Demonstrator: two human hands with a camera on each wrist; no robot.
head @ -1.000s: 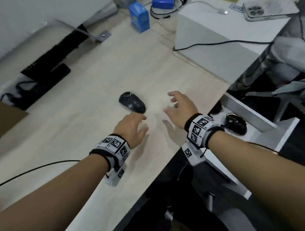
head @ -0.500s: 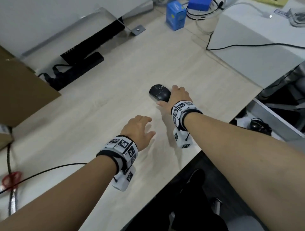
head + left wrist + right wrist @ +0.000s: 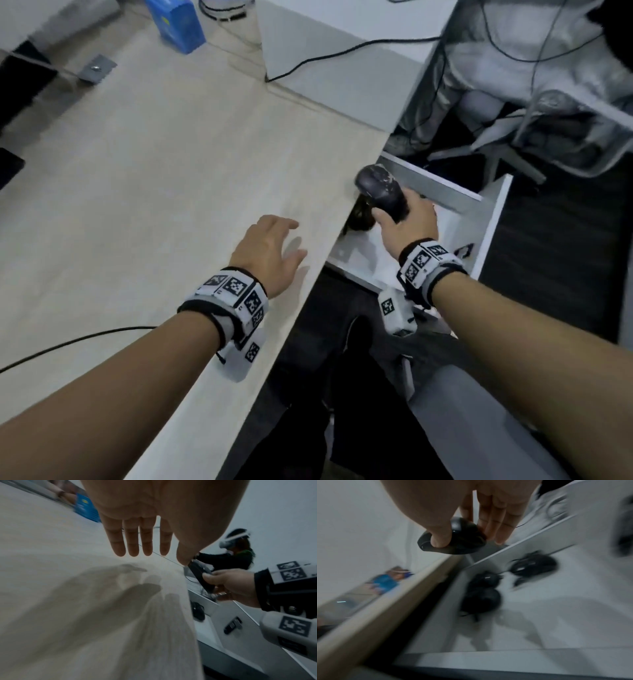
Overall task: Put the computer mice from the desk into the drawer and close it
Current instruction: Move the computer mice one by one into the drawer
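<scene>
My right hand (image 3: 407,219) grips a black computer mouse (image 3: 380,190) between thumb and fingers, held in the air over the open white drawer (image 3: 493,219) just past the desk's right edge. The right wrist view shows that mouse (image 3: 453,539) above the drawer floor (image 3: 556,615), where three other black mice lie, one near the left wall (image 3: 481,599), one behind it (image 3: 486,578) and one further right (image 3: 534,565). My left hand (image 3: 270,253) hovers flat over the pale wooden desk (image 3: 154,188) near its edge, fingers (image 3: 132,539) straight and holding nothing.
A blue box (image 3: 178,24) stands at the desk's far end beside a white cabinet (image 3: 329,68) with a black cable. An office chair (image 3: 534,113) stands beyond the drawer. Another person wearing a headset (image 3: 236,551) sits in the background. A thin black cable (image 3: 68,346) crosses the desk's near left.
My right hand closed round the black mouse on the desk, lifted it and carried it right to above the open drawer. My left hand stayed flat over the desk.
</scene>
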